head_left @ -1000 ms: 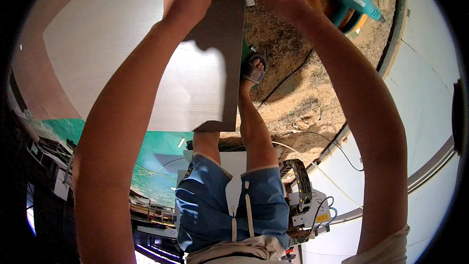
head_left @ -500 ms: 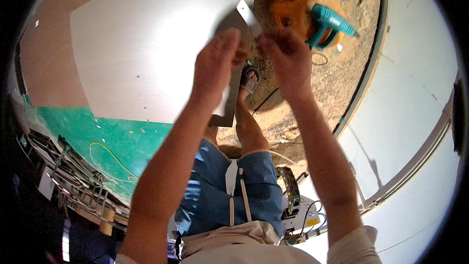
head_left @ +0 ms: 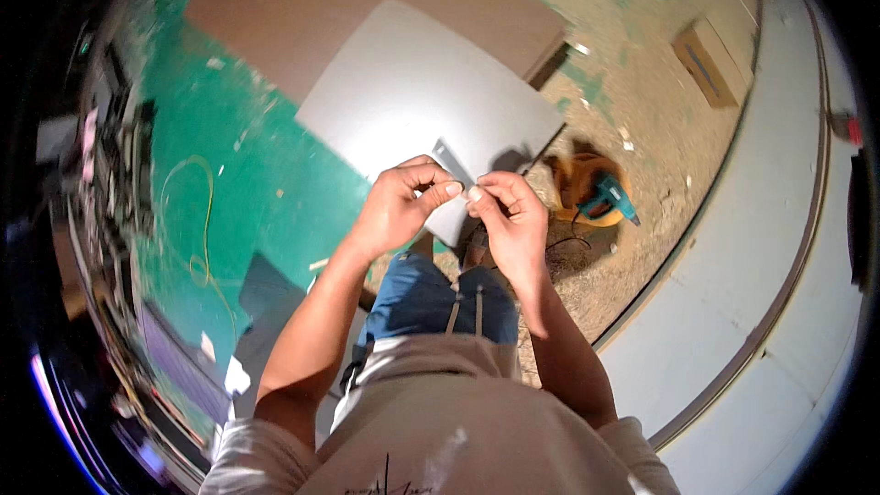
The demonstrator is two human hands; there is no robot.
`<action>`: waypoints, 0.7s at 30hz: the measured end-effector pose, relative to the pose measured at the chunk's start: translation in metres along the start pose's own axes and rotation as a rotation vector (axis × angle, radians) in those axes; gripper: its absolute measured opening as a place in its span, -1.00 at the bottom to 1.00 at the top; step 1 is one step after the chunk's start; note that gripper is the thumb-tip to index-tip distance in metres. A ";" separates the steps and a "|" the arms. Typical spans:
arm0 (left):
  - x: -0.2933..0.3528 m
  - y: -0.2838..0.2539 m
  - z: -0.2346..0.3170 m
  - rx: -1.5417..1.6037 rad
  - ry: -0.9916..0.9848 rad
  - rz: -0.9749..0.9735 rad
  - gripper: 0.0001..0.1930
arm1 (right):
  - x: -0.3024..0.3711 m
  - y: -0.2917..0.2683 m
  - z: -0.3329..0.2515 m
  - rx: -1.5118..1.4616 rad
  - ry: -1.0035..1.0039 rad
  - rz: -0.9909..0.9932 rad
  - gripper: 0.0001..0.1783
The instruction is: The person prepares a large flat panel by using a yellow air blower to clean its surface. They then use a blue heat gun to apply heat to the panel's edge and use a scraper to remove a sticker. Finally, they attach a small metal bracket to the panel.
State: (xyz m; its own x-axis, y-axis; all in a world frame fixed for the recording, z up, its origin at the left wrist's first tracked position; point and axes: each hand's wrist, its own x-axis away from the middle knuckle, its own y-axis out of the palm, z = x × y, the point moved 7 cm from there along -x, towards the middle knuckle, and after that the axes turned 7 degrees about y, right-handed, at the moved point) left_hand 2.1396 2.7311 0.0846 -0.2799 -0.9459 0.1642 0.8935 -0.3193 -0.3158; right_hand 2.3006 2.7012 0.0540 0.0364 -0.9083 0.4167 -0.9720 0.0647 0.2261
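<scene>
My left hand [head_left: 401,204] and my right hand [head_left: 515,223] meet in front of my body, fingers and thumbs pinched. Between them stands a thin, flat grey strip [head_left: 450,159] with a small hole near its upper end; its material I cannot tell. Both hands grip its lower end, and the fingertips hide that part. Below lies a pale, smooth panel [head_left: 394,64], brightly lit in the middle. To the right, a teal heat gun [head_left: 606,203] rests on an orange stool-like object [head_left: 573,185], its cord trailing beside it.
A large brown board [head_left: 275,9] lies under the pale panel. An opened cardboard box [head_left: 710,64] stands at the far right, by a long pale wall-like surface [head_left: 733,348]. A thin yellow hose [head_left: 210,206] loops over the green floor [head_left: 266,160] at left; clutter lines the left edge.
My view has lifted and turned, so the panel and stool appear smaller and farther off. My hands, apart before with the strip at the right one, have come together, both pinching it.
</scene>
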 end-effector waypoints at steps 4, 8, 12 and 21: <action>0.101 -0.059 0.008 0.254 -0.178 0.269 -0.80 | 0.044 0.067 -0.013 -0.061 0.025 -0.198 -0.83; 0.227 -0.098 0.021 0.405 -0.166 0.567 -0.74 | 0.105 0.158 -0.021 0.037 0.054 -0.441 -0.76; 0.330 -0.115 -0.029 0.344 -0.162 0.769 -0.73 | 0.140 0.222 -0.025 0.220 -0.126 -0.587 -0.74; 0.520 -0.135 -0.147 -0.733 -0.447 0.892 -0.57 | 0.345 0.467 0.023 0.565 -0.479 -1.184 -0.82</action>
State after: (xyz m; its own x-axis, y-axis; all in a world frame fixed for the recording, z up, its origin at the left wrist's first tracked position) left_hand 1.8217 2.2738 0.0751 0.5980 -0.7928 -0.1178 0.2626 0.3327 -0.9057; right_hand 1.8542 2.4081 0.2829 0.9217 -0.3640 -0.1339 -0.3850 -0.9007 -0.2015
